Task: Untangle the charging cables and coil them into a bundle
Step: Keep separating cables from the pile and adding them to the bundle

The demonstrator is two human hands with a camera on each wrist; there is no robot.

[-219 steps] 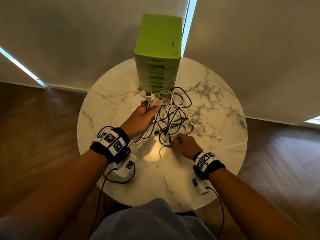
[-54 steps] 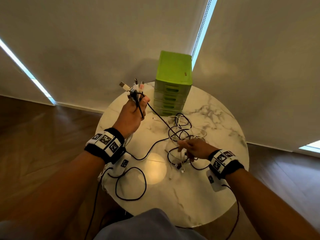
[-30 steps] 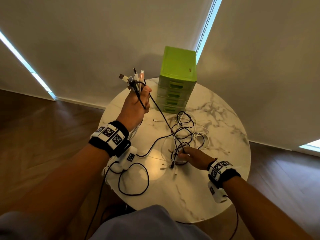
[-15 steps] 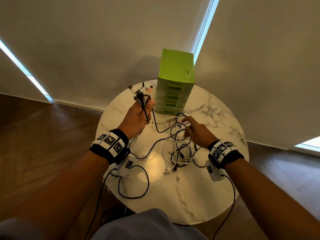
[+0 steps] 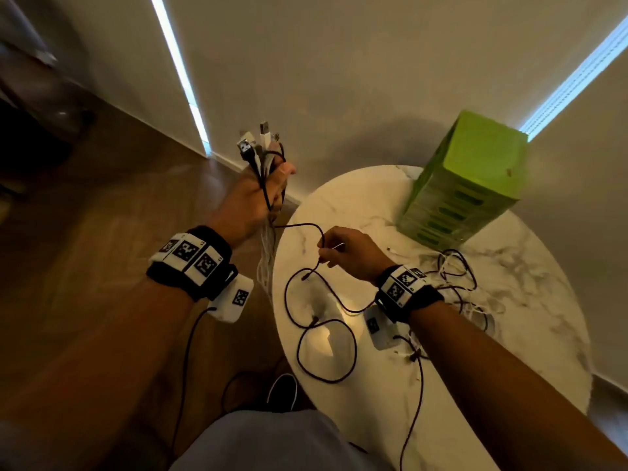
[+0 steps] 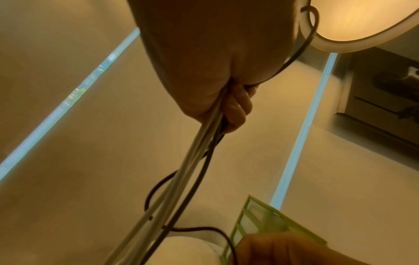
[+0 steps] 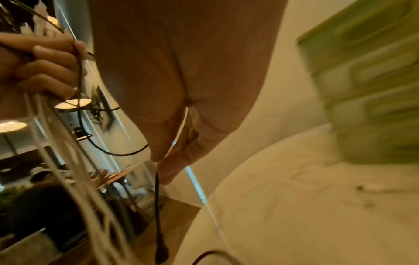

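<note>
At the near edge of the round marble table, a thin black cable lies in two loose loops on the pale, grey-veined top, its line running up to the right hand. That hand hovers over the table's left part with fingertips closed together, pinching the black cable just above its dangling plug; in the right wrist view a fine white strand also passes between the pinched fingers. No brand or readable writing shows anywhere; the only markings are the black-and-white square code tags on the dark wristbands of both arms.

Behind the right wrist, toward the table's right edge, the remaining tangle of cables lies in a heap, thin white and black strands looped over one another and touching the top.

Off the left edge, above the wooden floor, the left hand is raised with fingers curled tight around a bunch of cable ends. The plugs, some white and some dark with metal tips, stick up above the fist, and the cords hang down below it as a straight sheaf of pale strands beside the table's rim.

At the far edge stands a lime-green plastic drawer unit, boxy, with slotted drawer fronts.
</note>
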